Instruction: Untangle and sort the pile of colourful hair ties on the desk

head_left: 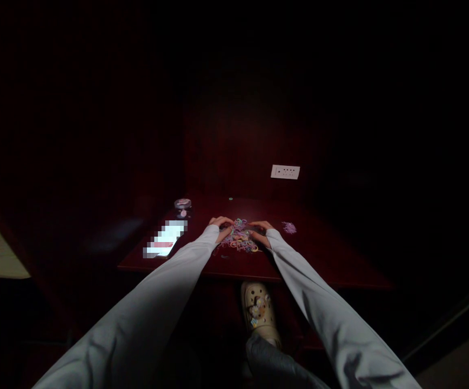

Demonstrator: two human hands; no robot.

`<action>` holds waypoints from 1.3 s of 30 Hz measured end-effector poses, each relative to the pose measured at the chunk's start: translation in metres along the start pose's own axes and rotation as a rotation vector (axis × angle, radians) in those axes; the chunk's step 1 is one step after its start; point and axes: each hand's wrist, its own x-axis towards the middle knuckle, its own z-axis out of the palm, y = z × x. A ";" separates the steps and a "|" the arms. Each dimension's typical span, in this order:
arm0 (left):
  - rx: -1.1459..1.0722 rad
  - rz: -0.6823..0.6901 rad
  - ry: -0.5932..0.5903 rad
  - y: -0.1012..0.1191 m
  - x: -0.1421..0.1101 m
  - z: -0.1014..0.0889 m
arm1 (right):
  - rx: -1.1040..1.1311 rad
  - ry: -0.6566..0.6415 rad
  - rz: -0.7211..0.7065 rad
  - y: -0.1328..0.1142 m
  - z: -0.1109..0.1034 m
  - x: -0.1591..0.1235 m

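Long grey sleeves [137, 310], beige clog [261, 313]

A phone [167, 236] with a glowing screen lies on the dark red tabletop [323, 254]. A white socket plate [285, 172] sits on the wall [226, 154] behind; a beige clog [268, 322] with charms [258, 308] shows below.

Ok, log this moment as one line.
left hand: at left edge of colourful loop pile | right hand: at right edge | grips: unclear | purple bunch: apart, right | lit phone: left
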 end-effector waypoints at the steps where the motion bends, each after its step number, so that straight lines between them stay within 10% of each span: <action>1: 0.020 -0.013 0.025 -0.001 -0.002 0.004 | -0.032 -0.032 0.025 0.002 -0.001 -0.002; 7: -0.036 -0.129 0.086 -0.008 -0.004 0.024 | -0.112 -0.134 -0.011 0.000 0.009 -0.005; 24: -0.448 -0.328 0.214 0.007 0.011 0.028 | 0.230 0.220 0.104 -0.008 0.046 0.021; 29: -0.303 -0.302 0.296 0.004 0.007 0.019 | 0.150 0.059 -0.022 -0.017 0.043 0.015; 39: -0.012 -0.103 0.134 0.018 -0.016 0.021 | 0.371 0.298 0.196 -0.013 0.028 0.019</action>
